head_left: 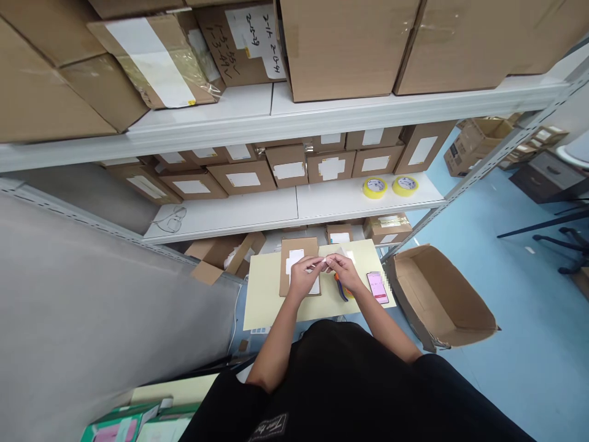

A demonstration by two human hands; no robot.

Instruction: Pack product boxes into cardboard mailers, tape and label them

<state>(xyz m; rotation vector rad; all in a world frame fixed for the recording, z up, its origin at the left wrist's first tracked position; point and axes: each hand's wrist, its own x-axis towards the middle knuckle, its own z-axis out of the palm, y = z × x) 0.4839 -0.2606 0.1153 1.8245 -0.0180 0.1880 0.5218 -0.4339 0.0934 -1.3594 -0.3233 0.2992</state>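
Observation:
My left hand [304, 276] and my right hand [344, 270] meet over a pale yellow table [260, 298], fingertips pinched together. Between them is a small white piece [324, 261], too small to make out. Under my left hand lies a flat cardboard box [299, 245] with white labels. A tool with orange and blue handles [341, 288] rests below my right hand, beside something yellow that is partly hidden. To the right lies a phone [378, 287] with a pink screen.
A metal shelf [257, 212] behind the table holds labelled cardboard boxes [288, 169], two yellow tape rolls [375, 188] and glasses [173, 220]. On the floor at the right stands a large open carton [442, 294]. Another open box [225, 255] sits left of the table, near a grey wall [92, 294].

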